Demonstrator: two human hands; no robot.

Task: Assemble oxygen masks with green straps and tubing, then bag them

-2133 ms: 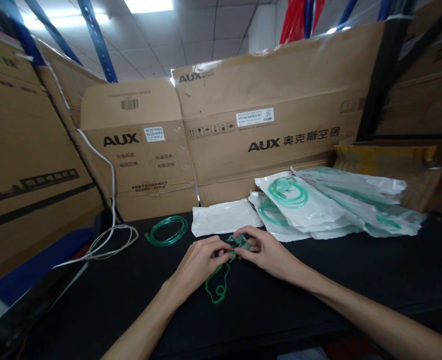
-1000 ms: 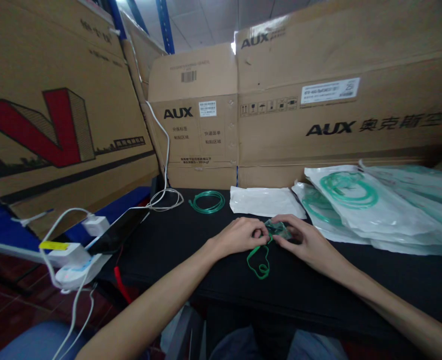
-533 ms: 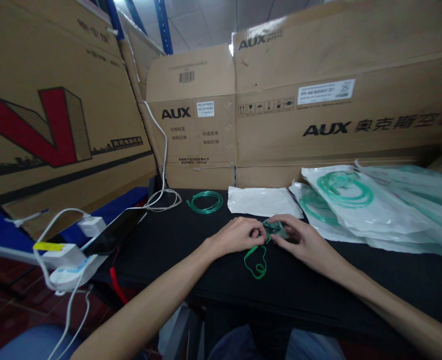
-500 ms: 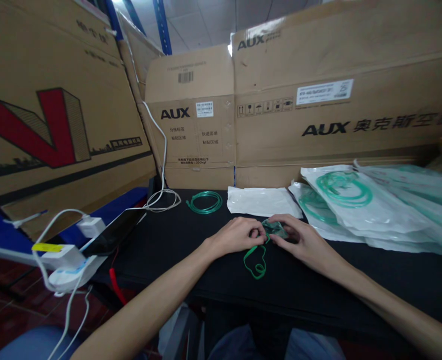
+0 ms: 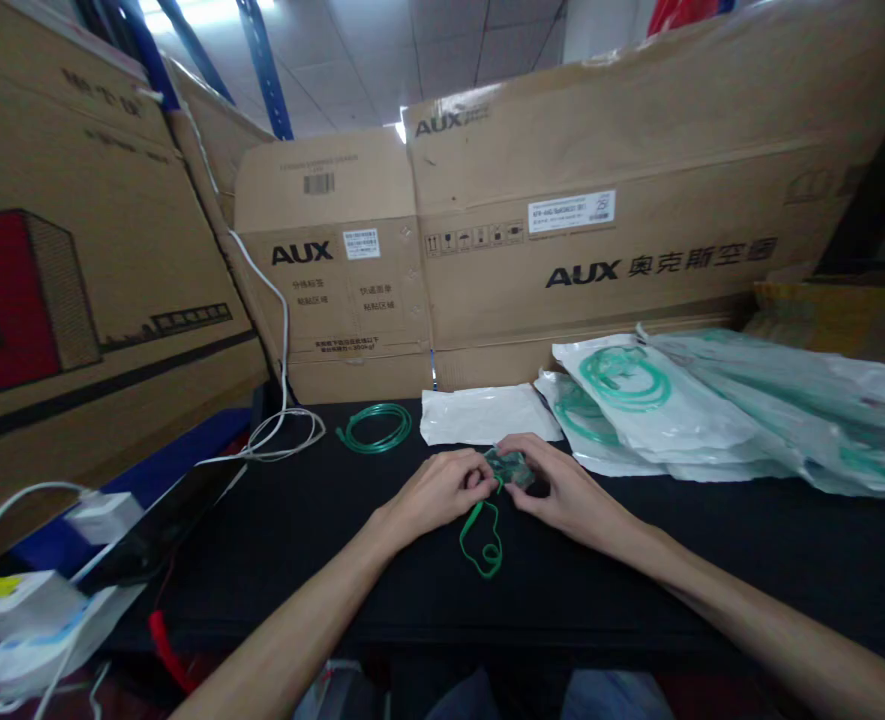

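My left hand [image 5: 434,488] and my right hand [image 5: 558,490] meet over the black table [image 5: 299,540], both pinched on a small clear green mask piece [image 5: 507,467]. A green elastic strap [image 5: 482,538] hangs from it and loops on the table toward me. A coil of green tubing [image 5: 374,428] lies further back on the left. A flat empty white pouch [image 5: 487,414] lies just behind my hands.
A pile of sealed pouches with green tubing [image 5: 682,410] fills the right of the table. AUX cardboard boxes [image 5: 562,230] wall the back and left. A white cable [image 5: 281,430], a dark phone [image 5: 164,520] and a power strip [image 5: 22,620] sit at the left edge.
The view has swung right and slightly up. My hands keep the same pinch on the mask piece; the green strap still trails below.
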